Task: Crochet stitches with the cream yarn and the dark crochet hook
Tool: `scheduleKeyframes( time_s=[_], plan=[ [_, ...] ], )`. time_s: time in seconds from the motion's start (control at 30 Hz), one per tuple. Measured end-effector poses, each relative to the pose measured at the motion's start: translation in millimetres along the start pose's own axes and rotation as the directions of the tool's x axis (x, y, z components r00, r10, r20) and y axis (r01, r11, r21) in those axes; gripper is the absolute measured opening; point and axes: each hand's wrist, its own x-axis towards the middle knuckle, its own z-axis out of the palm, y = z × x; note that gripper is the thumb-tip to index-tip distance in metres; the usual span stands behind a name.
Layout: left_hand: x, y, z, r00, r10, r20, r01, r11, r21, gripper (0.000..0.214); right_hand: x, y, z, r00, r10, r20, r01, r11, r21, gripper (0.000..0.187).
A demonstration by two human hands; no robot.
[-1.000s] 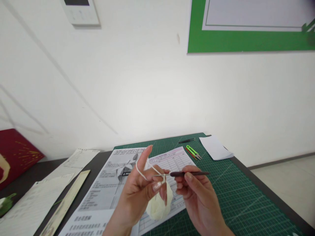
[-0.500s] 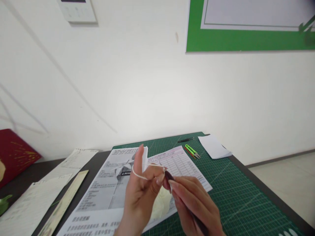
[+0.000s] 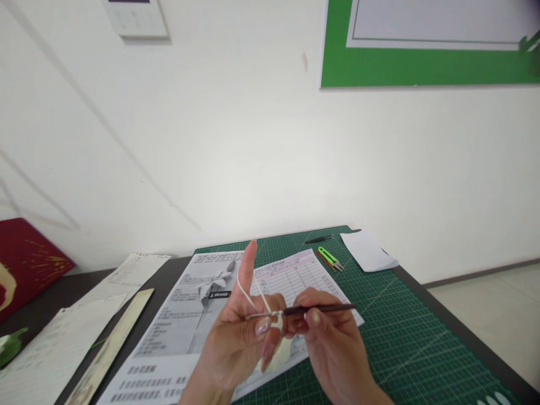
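My left hand (image 3: pixel 241 329) pinches a small piece of white crochet work (image 3: pixel 277 322) between thumb and fingers. Its index finger points up, with white yarn (image 3: pixel 244 292) looped around it and running down to the hook. In my right hand (image 3: pixel 333 337) is a crochet hook (image 3: pixel 320 308) with a dark handle, lying nearly level. The hook's thin metal shaft crosses the top of the crochet work and reaches past my left thumb. Below the fingers hangs a pale cream bundle (image 3: pixel 282 354), partly hidden; I cannot tell whether it is the yarn ball or more of the work.
Under my hands lie a printed sheet (image 3: pixel 169 315) and a form with a table (image 3: pixel 291 270) on a green cutting mat (image 3: pixel 422 337). Green thread snips (image 3: pixel 330 257), black tweezers (image 3: pixel 319 239) and white paper (image 3: pixel 368 250) lie farther back. Leftward are a ruler (image 3: pixel 112 349) and handwritten sheets (image 3: pixel 76 326).
My right hand has turned the crochet hook from steeply slanted to nearly level, its shaft now pointing left across the work. Both hands have shifted slightly, and the left fingers have re-angled.
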Motion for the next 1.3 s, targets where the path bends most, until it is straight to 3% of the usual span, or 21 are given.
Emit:
scheduleKeyframes(
  time_s=[0.17,0.37,0.53,0.73,0.9,1.3],
  plan=[
    [-1.0,-1.6,-4.8,0.996,0.026,0.084,-0.024,1.000,-0.019,0.071,0.0,-0.3,-0.9,0.993,0.115,0.013,-0.116,0.983,0.142,0.005],
    [0.4,-9.1,-7.8,0.979,0.126,0.163,-0.110,0.989,-0.102,0.068,-1.2,-3.2,-1.3,0.996,0.068,0.056,-0.072,0.994,0.077,0.007],
    [2.2,-9.6,-7.3,0.962,0.136,0.237,-0.105,0.984,-0.142,0.067,-2.7,-8.2,0.9,0.992,0.032,0.122,-0.040,0.997,0.064,0.011],
    [2.4,-8.5,-7.6,0.953,0.168,0.252,-0.127,0.977,-0.170,0.068,-4.8,-12.2,-0.9,0.986,-0.009,0.168,0.007,1.000,0.013,0.010],
    [1.0,-7.0,-4.6,0.974,0.139,0.179,-0.114,0.983,-0.141,0.065,-4.4,-13.4,-0.3,0.982,-0.030,0.185,0.033,0.999,-0.013,0.012],
    [2.9,-7.1,-4.8,0.958,0.159,0.238,-0.141,0.986,-0.091,0.064,-5.6,-13.8,1.4,0.988,-0.064,0.142,0.070,0.997,-0.044,0.011]
  ],
)
